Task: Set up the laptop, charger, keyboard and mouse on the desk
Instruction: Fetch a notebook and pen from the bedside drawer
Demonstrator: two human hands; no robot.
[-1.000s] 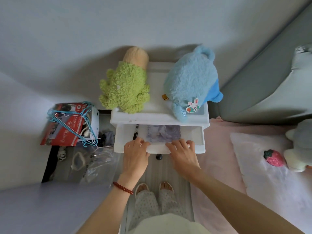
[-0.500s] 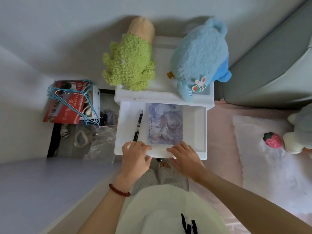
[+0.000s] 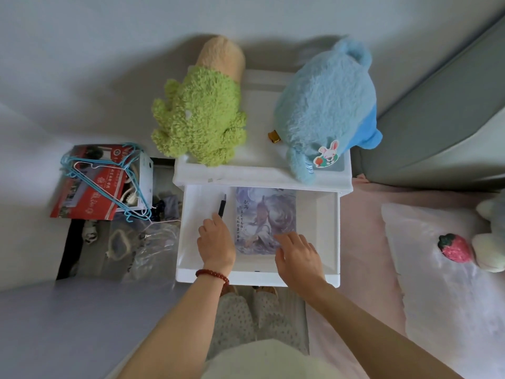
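Soft, even daylight fills the scene, dim toward the wall (image 3: 82, 64), where the plush toys (image 3: 199, 119) cast broad grey shadows. Wide-angle distortion bends the edges, and detail is slightly soft throughout, without glare.

Both forearms outstretched, left hand (image 3: 216, 240) and right hand (image 3: 297, 257) palm-down.

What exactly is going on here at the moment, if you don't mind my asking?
A person is reaching into the open top drawer of a white bedside cabinet. The left hand is at a black pen; the right hand hovers over an illustrated booklet. No laptop, charger, keyboard or mouse is visible.
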